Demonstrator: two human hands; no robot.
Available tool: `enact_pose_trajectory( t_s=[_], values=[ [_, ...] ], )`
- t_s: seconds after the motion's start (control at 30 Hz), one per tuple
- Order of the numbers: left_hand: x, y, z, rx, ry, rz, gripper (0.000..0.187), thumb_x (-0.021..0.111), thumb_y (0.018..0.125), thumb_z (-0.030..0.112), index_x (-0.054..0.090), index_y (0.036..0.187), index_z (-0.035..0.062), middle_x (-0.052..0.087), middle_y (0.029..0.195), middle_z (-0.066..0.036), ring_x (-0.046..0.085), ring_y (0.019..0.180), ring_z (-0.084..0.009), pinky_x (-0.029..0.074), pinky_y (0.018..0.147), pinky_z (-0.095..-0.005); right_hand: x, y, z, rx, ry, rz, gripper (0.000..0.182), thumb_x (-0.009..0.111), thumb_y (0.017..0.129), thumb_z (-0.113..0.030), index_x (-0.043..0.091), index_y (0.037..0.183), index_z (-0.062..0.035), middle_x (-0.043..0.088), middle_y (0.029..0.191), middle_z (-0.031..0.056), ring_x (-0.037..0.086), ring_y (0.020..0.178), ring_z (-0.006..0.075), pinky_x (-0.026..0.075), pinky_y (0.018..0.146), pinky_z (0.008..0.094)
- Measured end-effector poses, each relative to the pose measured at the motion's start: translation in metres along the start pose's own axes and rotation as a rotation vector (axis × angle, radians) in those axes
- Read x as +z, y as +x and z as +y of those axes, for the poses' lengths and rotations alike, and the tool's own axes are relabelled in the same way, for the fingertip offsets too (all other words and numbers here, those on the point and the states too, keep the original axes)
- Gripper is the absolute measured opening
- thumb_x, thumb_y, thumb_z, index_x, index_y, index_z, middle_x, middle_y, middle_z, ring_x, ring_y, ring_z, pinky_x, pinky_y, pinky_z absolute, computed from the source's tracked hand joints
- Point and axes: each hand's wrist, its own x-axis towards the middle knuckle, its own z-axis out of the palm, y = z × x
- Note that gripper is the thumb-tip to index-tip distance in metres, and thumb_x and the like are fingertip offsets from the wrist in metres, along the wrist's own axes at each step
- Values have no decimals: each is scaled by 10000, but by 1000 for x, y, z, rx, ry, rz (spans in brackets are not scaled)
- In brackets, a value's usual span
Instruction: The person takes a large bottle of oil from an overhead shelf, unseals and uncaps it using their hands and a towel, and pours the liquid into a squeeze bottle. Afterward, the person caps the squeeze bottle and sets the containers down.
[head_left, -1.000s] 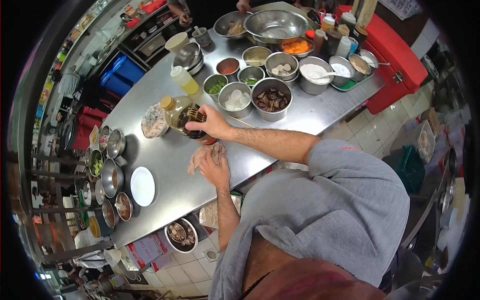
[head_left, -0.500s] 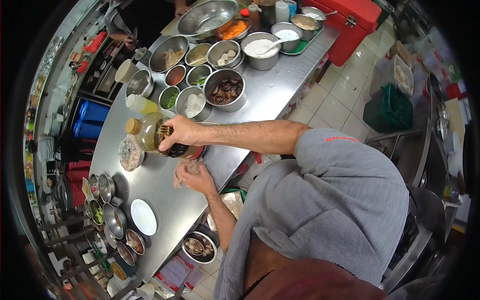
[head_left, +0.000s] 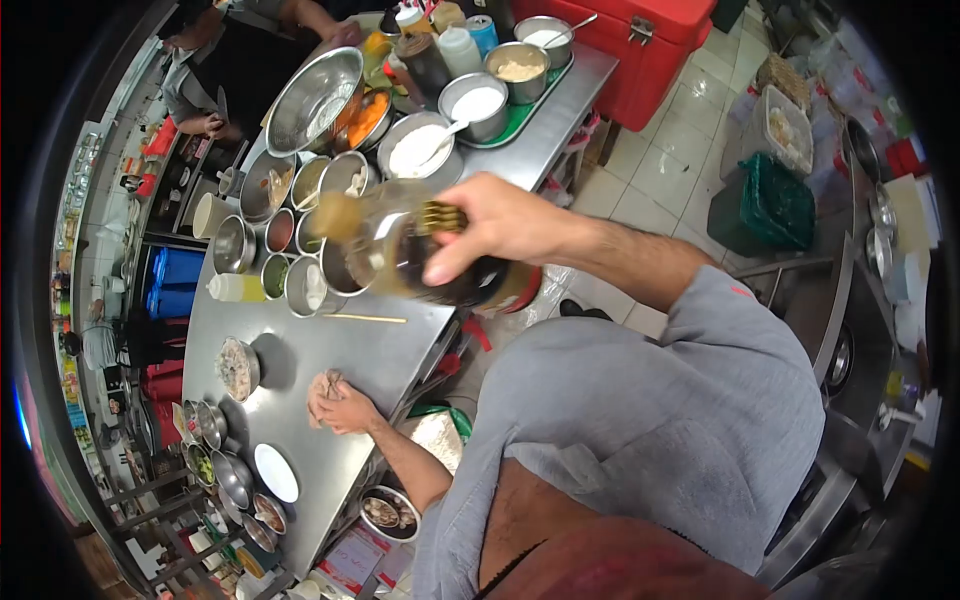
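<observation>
My right hand [head_left: 495, 228] grips a large bottle [head_left: 400, 245] of dark liquid with a yellow cap, lifted off the table. It is tipped over nearly sideways, cap end toward the bowls, and slightly blurred. Lower down, my left hand [head_left: 347, 410] is closed around a crumpled brownish cloth [head_left: 326, 388] against the steel table. A bowl of pale, lumpy food [head_left: 238, 368] stands beyond the cloth. Behind the bottle are metal bowls, one with white slices [head_left: 316, 285], partly hidden by it.
The steel table [head_left: 300, 345] bears a white plate [head_left: 277, 472], a chopstick-like stick [head_left: 365, 318], a squeeze bottle of yellow liquid [head_left: 235, 288] and a pot of white powder [head_left: 418, 148]. A co-worker's hand [head_left: 212, 124] holds a knife at the far side. A red cooler [head_left: 630, 60] stands at the table's end.
My right hand has carried the bottle closer to the camera, away from the table. My left hand has slid the cloth along the tabletop. The whole view has shifted.
</observation>
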Motion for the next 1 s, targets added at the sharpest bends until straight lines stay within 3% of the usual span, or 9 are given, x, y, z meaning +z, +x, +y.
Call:
enact_pose_trajectory(
  t_s=[0.07, 0.2, 0.43, 0.57, 0.73, 0.8, 0.87, 0.93, 1.0],
  values=[
    [-2, -4, 9, -69, 39, -30, 602, 583, 765, 533, 504, 1222, 149, 555, 1126, -104, 529, 1018, -307, 417, 806, -489, -39, -26, 9, 67, -59, 127, 305, 796, 608, -203, 638, 808, -36, 469, 629, -67, 435, 610, 46, 356, 574, 227],
    [-6, -14, 29, -163, 46, -72, 601, 576, 770, 537, 503, 1221, 146, 561, 1116, -125, 537, 1007, -322, 422, 805, -493, -113, -61, 44, 104, -48, 366, 264, 792, 622, -146, 561, 711, -53, 509, 655, -48, 459, 618, 57, 376, 571, 233],
    [-4, -9, 30, -115, 52, -206, 618, 532, 803, 554, 458, 1275, 161, 529, 1190, -140, 497, 1086, -343, 399, 889, -508, -186, -97, 83, 323, -144, 589, 292, 773, 670, -176, 643, 852, 12, 625, 743, 20, 564, 668, 96, 459, 643, 255],
    [-7, -9, 25, -112, 6, -309, 651, 506, 813, 573, 407, 1320, 176, 425, 1324, -100, 385, 1204, -321, 336, 945, -501, -215, -112, 127, 423, -26, 679, 273, 773, 680, -211, 631, 798, -11, 590, 683, 14, 524, 588, 75, 412, 543, 235],
    [-14, -6, 20, 40, -110, -261, 701, 543, 797, 559, 405, 1325, 118, 467, 1287, -173, 402, 1191, -370, 323, 983, -470, -241, -129, 213, 529, 131, 773, 274, 796, 645, -216, 597, 725, -46, 510, 612, -20, 411, 498, 74, 328, 468, 238],
    [-7, -6, 16, 40, -72, -267, 737, 553, 785, 574, 385, 1338, 117, 470, 1277, -188, 401, 1189, -383, 320, 981, -480, -236, -130, 224, 611, 110, 783, 297, 798, 621, -188, 611, 767, -9, 538, 662, 13, 454, 544, 116, 365, 501, 279],
    [-1, -8, 13, 33, -42, -278, 778, 558, 776, 589, 346, 1357, 118, 438, 1305, -195, 375, 1207, -390, 308, 986, -494, -239, -130, 256, 651, 88, 755, 353, 808, 595, -190, 628, 824, 9, 578, 715, 47, 519, 616, 138, 407, 561, 294],
    [8, -7, 10, -51, -65, -293, 758, 525, 802, 596, 280, 1400, 199, 260, 1440, -144, 226, 1290, -393, 240, 992, -591, -233, -128, 264, 659, 122, 802, 365, 808, 586, -200, 628, 816, 19, 580, 725, 55, 521, 640, 154, 413, 583, 300],
    [-8, -6, 23, -103, -52, -378, 775, 516, 804, 603, 227, 1421, 232, 215, 1459, -151, 200, 1304, -399, 218, 975, -637, -232, -126, 272, 665, 151, 834, 378, 809, 577, -209, 629, 808, 29, 581, 736, 63, 524, 664, 170, 419, 606, 307]
  ],
)
